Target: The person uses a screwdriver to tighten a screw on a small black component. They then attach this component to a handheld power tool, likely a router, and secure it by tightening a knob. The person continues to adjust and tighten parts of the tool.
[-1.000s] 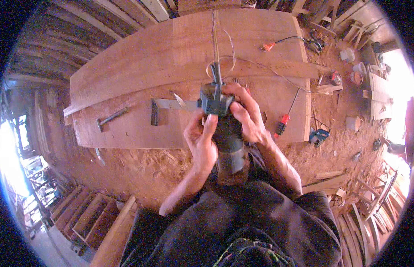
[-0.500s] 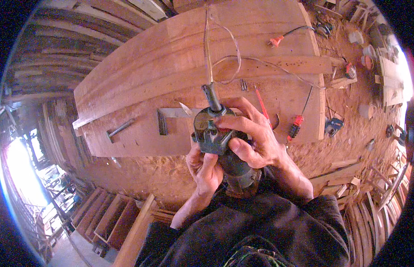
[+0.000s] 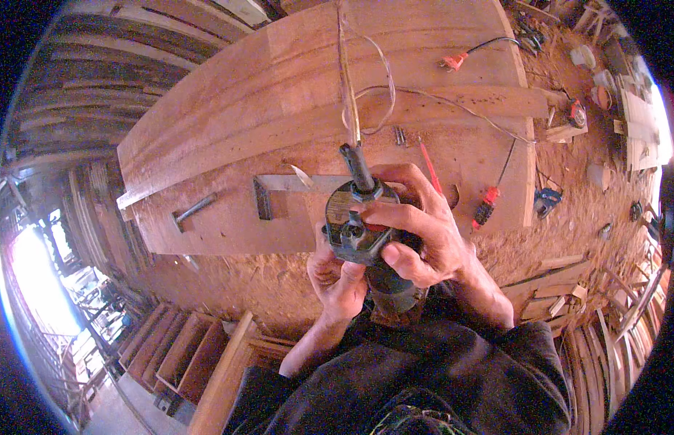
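Your left hand grips the tool, seemingly bearing weight; your right hand clasps it steady, cord leading away.

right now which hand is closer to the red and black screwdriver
Right: the right hand is just left of the screwdriver, while the left hand is farther left, at the dark power tool's lower left.

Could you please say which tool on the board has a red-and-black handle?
The screwdriver right of the right hand; the square and hammer show no red, the slender stick seems all red.
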Demonstrator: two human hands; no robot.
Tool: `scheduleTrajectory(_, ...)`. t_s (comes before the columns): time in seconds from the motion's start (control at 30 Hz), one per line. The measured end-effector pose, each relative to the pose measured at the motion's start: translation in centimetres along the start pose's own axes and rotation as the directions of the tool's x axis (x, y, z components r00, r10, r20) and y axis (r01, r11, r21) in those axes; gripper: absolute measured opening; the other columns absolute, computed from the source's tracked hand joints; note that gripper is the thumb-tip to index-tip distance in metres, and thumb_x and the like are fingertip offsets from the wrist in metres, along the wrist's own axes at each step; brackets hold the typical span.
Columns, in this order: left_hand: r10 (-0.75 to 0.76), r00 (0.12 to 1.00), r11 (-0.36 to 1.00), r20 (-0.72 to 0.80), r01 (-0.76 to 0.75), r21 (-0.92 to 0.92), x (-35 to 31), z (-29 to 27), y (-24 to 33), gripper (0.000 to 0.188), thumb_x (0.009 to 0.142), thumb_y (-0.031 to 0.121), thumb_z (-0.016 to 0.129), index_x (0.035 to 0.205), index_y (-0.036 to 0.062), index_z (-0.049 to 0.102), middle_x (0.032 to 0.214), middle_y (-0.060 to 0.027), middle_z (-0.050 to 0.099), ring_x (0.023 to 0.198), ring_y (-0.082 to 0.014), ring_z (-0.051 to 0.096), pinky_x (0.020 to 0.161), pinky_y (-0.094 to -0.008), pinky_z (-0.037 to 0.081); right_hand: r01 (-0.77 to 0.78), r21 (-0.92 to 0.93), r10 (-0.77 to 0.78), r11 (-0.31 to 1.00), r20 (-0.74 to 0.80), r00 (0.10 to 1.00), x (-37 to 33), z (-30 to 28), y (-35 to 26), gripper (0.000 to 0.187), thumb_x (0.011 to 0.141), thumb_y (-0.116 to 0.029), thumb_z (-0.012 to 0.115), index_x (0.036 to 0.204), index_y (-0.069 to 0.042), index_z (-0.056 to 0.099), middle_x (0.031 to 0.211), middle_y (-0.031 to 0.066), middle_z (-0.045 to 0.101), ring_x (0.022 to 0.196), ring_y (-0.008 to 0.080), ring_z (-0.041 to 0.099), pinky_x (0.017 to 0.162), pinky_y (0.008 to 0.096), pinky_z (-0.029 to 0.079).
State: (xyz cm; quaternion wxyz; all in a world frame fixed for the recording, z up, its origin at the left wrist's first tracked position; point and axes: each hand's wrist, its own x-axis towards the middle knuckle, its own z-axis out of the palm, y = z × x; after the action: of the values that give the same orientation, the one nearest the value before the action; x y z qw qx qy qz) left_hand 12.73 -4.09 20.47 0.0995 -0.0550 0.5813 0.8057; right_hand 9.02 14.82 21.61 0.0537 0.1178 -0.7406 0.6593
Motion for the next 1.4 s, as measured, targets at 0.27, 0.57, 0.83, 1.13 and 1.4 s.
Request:
scheduleTrajectory(0.27,-0.183,0.983,0.975,0.005,0.182,-0.125,0.0,1.8,3.0,0.027,0.097,0.019,0.069,0.114,-0.0017,0.066,0.122,-0.0097,0.062,0.115,-0.0185,0.058,0.1,-0.0337,0.044,0.071,0.016,-0.072,0.997,0.049,0.996,0.3,-0.4,0.2,0.046,0.096,-0.044,0.058,0.121,-0.006,0.067,0.128,0.0304,0.051,0.107,0.0429,0.063,0.089,0.0501,0.054)
scheduleTrajectory(0.57,-0.1,0.994,0.983,-0.031,0.094,-0.158,0.2,2.8,2.5,0.024,0.097,0.014,0.068,0.114,-0.0019,0.064,0.123,-0.0075,0.061,0.115,-0.0186,0.059,0.101,-0.0356,0.044,0.041,0.07,-0.044,0.997,0.036,0.998,0.1,-0.9,0.0,0.044,0.097,-0.045,0.057,0.119,-0.008,0.069,0.131,0.0336,0.05,0.11,0.0474,0.063,0.092,0.0518,0.053)
scheduleTrajectory(0.83,-0.218,0.975,0.975,-0.032,0.219,0.029,-0.2,2.2,2.5,0.022,0.097,0.013,0.067,0.114,-0.0005,0.066,0.118,-0.0058,0.059,0.112,-0.0153,0.056,0.097,-0.032,0.043,0.125,0.2,-0.138,0.972,0.049,0.989,0.5,-1.4,1.1,0.045,0.097,-0.044,0.056,0.122,-0.008,0.067,0.135,0.0342,0.05,0.116,0.0476,0.059,0.097,0.0533,0.048)
scheduleTrajectory(1.13,-0.088,0.99,0.996,-0.114,0.09,0.009,1.3,3.3,1.9,0.021,0.096,0.012,0.069,0.111,-0.0017,0.068,0.111,-0.0036,0.062,0.104,-0.013,0.058,0.092,-0.029,0.043,-0.172,0.508,0.246,0.844,-0.083,0.966,-1.2,2.1,1.4,0.066,0.099,-0.034,0.061,0.146,0.002,0.032,0.138,0.0189,0.049,0.132,0.0271,0.045,0.113,0.0439,0.032)
scheduleTrajectory(1.4,-0.022,0.997,0.999,-0.08,0.019,-0.043,2.1,2.5,0.1,0.05,0.096,0.023,0.067,0.133,-0.0058,0.052,0.13,-0.0123,0.059,0.119,-0.0195,0.056,0.104,-0.0359,0.041,-0.202,0.632,0.342,0.748,-0.107,0.934,-1.1,2.6,2.5,0.05,0.102,-0.029,0.058,0.14,-0.002,0.041,0.138,0.014,0.051,0.129,0.023,0.048,0.111,0.0401,0.035)
